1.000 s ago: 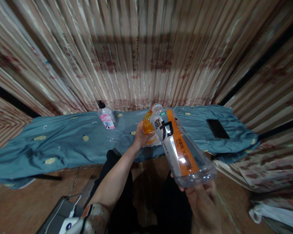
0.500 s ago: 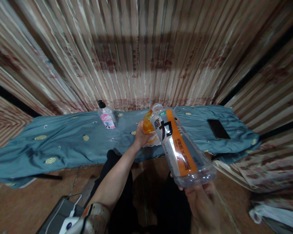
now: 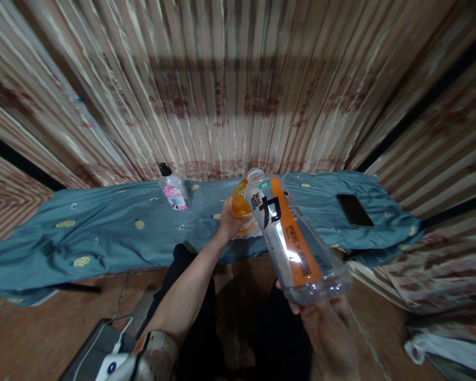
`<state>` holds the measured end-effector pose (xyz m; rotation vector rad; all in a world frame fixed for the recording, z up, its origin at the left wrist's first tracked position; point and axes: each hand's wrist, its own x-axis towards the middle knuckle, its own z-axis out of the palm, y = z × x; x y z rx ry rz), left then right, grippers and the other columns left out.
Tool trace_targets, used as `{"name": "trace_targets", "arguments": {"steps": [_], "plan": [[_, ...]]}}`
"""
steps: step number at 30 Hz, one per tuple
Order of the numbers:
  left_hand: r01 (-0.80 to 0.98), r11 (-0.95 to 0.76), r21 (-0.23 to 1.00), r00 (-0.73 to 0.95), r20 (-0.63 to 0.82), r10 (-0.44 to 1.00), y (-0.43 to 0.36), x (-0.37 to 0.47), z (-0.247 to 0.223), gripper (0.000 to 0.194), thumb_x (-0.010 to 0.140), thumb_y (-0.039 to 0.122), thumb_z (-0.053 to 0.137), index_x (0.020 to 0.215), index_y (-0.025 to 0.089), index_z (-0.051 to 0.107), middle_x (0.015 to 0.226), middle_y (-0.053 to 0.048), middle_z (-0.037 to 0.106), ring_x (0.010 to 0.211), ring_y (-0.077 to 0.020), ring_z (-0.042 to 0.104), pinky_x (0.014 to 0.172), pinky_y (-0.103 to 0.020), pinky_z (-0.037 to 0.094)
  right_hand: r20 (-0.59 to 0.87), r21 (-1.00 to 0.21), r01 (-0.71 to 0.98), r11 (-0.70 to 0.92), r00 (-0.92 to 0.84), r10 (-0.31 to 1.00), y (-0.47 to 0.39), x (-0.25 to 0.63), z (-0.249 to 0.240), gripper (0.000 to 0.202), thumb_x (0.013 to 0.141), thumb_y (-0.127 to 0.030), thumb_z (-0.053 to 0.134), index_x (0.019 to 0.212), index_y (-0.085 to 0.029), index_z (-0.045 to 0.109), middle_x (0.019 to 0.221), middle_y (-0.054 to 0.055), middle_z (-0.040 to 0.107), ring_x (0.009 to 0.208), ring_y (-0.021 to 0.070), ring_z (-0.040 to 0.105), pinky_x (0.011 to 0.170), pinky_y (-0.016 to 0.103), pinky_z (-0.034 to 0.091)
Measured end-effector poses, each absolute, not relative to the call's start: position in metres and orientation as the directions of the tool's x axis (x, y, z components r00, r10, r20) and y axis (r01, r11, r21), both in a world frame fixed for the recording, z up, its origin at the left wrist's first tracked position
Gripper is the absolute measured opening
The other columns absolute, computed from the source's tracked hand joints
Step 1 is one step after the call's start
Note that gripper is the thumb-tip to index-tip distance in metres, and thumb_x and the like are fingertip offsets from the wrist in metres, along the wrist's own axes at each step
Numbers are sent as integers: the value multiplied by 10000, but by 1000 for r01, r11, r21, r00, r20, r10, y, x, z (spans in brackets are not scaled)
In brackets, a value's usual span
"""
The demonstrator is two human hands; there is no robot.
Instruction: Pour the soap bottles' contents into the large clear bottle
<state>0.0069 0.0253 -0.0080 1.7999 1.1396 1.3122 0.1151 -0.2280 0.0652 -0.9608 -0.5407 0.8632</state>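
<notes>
My right hand (image 3: pixel 323 330) is closed round the bottom end of a large clear plastic drink bottle (image 3: pixel 297 243) with an orange and white label. The bottle is tilted, its uncapped neck pointing away from me and left. Close by that neck, my left hand (image 3: pixel 230 219) grips an amber see-through container (image 3: pixel 241 203). The big bottle partly covers this container, so its full shape and whether the two touch are hidden. Beneath it, a white and orange crinkled piece (image 3: pixel 249 229) lies on the cloth.
A pump-top bottle (image 3: pixel 174 190) with a pink label stands at left on the blue-green cloth (image 3: pixel 115 233). A black phone (image 3: pixel 355 210) lies to the right. Pleated curtains (image 3: pixel 238 106) hang behind. At lower left, a white device (image 3: pixel 113 365) has a cable plugged in.
The large bottle has rolled slightly in my right hand, so its label faces a little differently. My left hand and the amber container stay in place.
</notes>
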Motion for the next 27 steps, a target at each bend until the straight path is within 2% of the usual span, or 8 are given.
{"name": "trace_targets", "arguments": {"steps": [2,4,10,14,18,22,27], "plan": [[284,-425,859,126,406,905,26,7,-8,496,543,202,928,955,247,657,968,-21,659,991,-274,629,934,-461,534,26,-862,-406,302,559,828,-228,115,67,292,806,-418,864,1035,-279,747,851,40,815,602,232,776,366,211,457],[284,-428,858,128,409,904,25,7,-8,490,549,199,925,954,252,655,966,-19,658,992,-272,630,940,-462,533,13,-853,-426,302,561,828,-228,114,67,342,804,-428,870,1096,-302,747,959,50,831,640,249,799,356,205,453],[265,-424,866,130,404,906,24,6,-7,461,557,195,918,928,237,646,961,-22,656,972,-259,628,917,-442,532,-26,-848,-447,286,573,819,-229,113,66,361,741,-450,922,1028,-291,772,880,22,834,611,213,781,445,225,531],[250,-430,868,140,407,903,24,6,-7,445,564,206,912,917,227,641,952,-19,653,973,-252,620,911,-426,523,-20,-847,-443,293,578,816,-227,113,67,393,716,-453,938,1032,-294,767,839,4,817,597,185,763,441,199,518],[235,-428,873,136,406,904,25,7,-8,455,548,226,920,898,220,631,949,-19,647,971,-249,611,909,-409,509,0,-844,-438,309,576,817,-225,114,68,460,699,-470,939,1083,-294,755,889,12,810,590,175,741,415,190,486],[239,-413,879,137,391,910,24,8,-7,455,549,206,916,907,213,636,964,-29,647,993,-259,610,919,-413,507,12,-851,-429,305,563,826,-226,117,66,359,743,-485,906,980,-258,761,756,22,786,569,165,716,420,180,481],[238,-386,891,131,364,922,23,9,-8,487,544,176,923,944,205,647,994,-43,652,1032,-281,613,945,-432,507,20,-838,-445,317,554,832,-226,119,67,300,728,-450,922,851,-246,739,705,26,780,596,188,730,430,193,505]]}}
